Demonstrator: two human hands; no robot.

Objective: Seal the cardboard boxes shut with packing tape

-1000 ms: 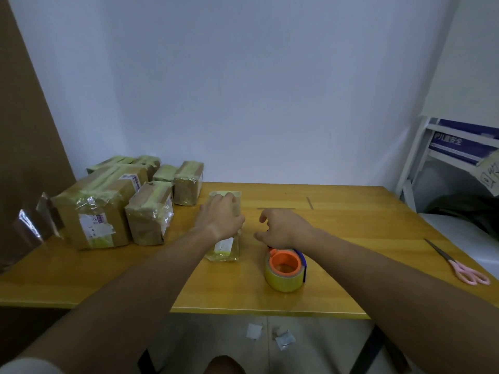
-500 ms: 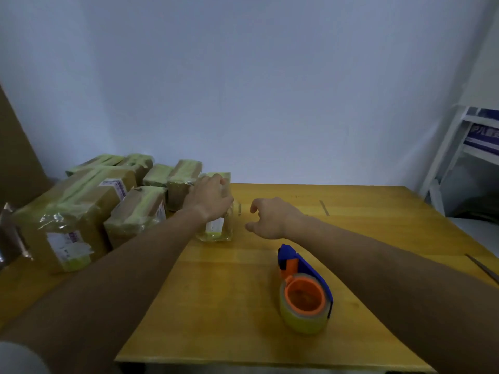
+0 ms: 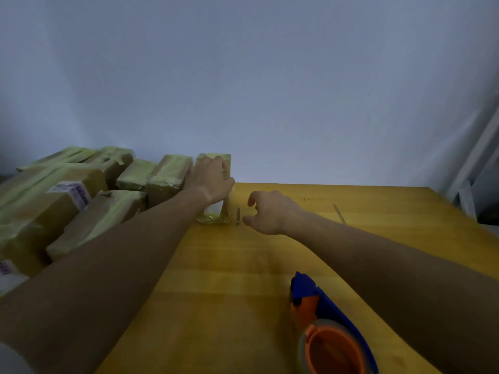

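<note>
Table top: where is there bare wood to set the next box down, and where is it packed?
Bare wood on the table lies right of the right hand, out to the far right edge, and in the middle between the forearms, ahead of the tape dispenser. The left side is crowded: taped boxes stand packed together, with the left hand holding a small taped box beside them.

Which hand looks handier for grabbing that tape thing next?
Probably the right hand: it holds nothing and the tape dispenser lies on its side, while the left hand grips the small box.
</note>
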